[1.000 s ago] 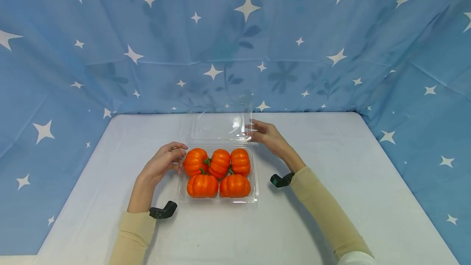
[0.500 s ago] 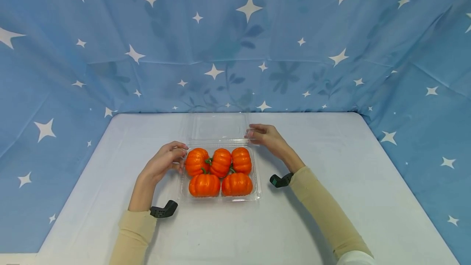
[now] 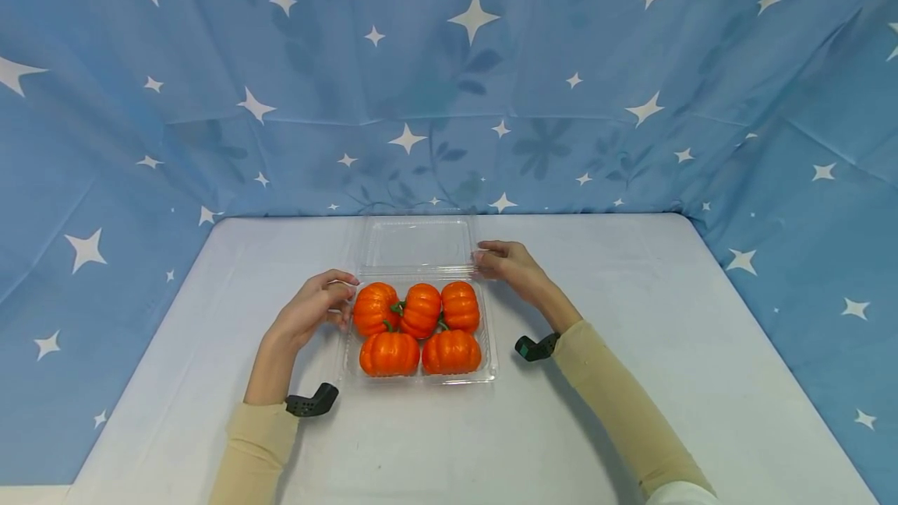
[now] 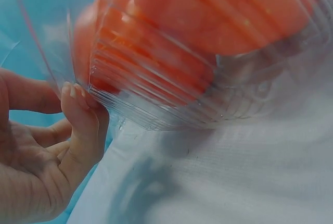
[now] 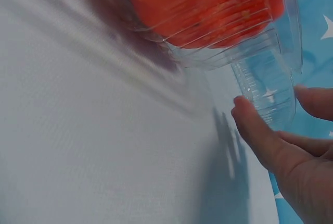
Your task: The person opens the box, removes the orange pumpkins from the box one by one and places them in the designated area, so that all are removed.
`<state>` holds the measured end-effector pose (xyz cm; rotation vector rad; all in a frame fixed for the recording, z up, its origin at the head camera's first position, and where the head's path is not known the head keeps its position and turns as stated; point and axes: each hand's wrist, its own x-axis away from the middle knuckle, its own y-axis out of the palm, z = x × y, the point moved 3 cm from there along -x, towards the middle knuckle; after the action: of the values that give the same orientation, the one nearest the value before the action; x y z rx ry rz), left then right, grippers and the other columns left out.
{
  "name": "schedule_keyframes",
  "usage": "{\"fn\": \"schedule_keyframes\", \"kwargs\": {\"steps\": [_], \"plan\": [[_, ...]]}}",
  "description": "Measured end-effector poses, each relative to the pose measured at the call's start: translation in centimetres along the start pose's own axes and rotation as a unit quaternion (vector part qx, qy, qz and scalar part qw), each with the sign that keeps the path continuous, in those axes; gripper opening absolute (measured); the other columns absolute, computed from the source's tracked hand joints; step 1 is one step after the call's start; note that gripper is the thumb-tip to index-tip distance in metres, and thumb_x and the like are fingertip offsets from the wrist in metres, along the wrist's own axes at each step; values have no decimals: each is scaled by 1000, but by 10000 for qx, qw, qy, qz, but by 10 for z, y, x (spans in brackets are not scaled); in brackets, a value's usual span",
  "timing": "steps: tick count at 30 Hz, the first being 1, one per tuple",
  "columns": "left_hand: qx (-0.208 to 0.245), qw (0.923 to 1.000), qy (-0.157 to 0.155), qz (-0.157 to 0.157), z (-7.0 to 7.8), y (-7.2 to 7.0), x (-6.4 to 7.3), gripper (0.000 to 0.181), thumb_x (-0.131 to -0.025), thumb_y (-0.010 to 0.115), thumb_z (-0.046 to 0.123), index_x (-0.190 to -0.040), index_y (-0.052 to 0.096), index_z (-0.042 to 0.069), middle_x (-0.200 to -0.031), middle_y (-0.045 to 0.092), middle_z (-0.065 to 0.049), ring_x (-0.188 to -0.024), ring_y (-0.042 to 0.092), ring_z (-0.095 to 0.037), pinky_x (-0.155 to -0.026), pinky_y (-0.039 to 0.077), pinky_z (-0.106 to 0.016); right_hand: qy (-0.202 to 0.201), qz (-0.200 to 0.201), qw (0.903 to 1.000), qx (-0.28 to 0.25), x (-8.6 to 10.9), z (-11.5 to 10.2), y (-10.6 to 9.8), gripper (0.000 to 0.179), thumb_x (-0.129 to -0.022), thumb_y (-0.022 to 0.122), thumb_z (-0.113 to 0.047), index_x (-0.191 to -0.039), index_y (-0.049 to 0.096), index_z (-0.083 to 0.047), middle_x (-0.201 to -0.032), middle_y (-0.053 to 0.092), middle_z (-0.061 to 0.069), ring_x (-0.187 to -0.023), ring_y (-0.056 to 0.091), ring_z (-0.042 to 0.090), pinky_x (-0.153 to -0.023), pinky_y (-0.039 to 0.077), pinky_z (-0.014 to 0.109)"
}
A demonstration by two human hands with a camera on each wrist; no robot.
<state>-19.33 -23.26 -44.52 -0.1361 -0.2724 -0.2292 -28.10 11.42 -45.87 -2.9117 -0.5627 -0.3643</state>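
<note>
A clear plastic clamshell container (image 3: 491, 357) lies on the table with its lid (image 3: 421, 244) folded back toward the curtain. Several small orange pumpkins (image 3: 390, 354) with green stems fill its base. At the base's far left corner is my left hand (image 3: 319, 302); in the left wrist view its thumb (image 4: 80, 109) and finger pinch the rim. My right hand (image 3: 515, 267) is beside the lid's right edge. In the right wrist view, its thumb (image 5: 252, 125) and forefinger are spread apart, fingertips right at the lid.
A white cloth covers the table (image 3: 631, 318). Behind it and along both sides hangs a blue curtain (image 3: 561, 37) with white stars. Black wrist cameras (image 3: 312, 400) sit on both forearms.
The lid has tipped back and lower, away from the base. My right hand has come down slightly with it, its fingers moving a little right. My left hand stays at the corner.
</note>
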Motion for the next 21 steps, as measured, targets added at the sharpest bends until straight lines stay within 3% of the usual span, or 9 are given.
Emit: {"fn": "schedule_keyframes", "kwargs": {"steps": [4,7,13,21], "plan": [[-28,10000,-75,39,-1,0,0,38,-103,48,9,-136,44,-10,-78,56,-6,-64,54,-17,-57,56,-30,-19,99,9989,460,6,-5,1,62,-101,62,-16,-154,37,5,-144,54,29,-125,63,38,-104,54,41],[-44,9999,-100,65,-1,0,0,38,-103,48,10,-136,44,-10,-81,56,-6,-64,54,-17,-58,56,-30,-79,261,9923,1211,12,-9,2,64,-99,65,-23,-153,40,2,-143,57,26,-126,63,37,-104,54,45],[-92,9999,-45,30,0,0,0,38,-103,48,10,-135,45,-11,-82,55,-7,-63,54,-16,-58,56,-29,-466,498,9642,2562,26,-15,1,61,-99,65,-30,-148,47,1,-144,58,21,-130,59,38,-105,53,51],[-83,9999,-70,55,1,1,1,39,-103,48,9,-136,45,-11,-89,54,-7,-63,55,-15,-57,55,-28,-1263,301,9333,3349,48,-27,7,50,-100,65,-20,-141,54,5,-139,60,23,-125,61,40,-104,53,52]]}}
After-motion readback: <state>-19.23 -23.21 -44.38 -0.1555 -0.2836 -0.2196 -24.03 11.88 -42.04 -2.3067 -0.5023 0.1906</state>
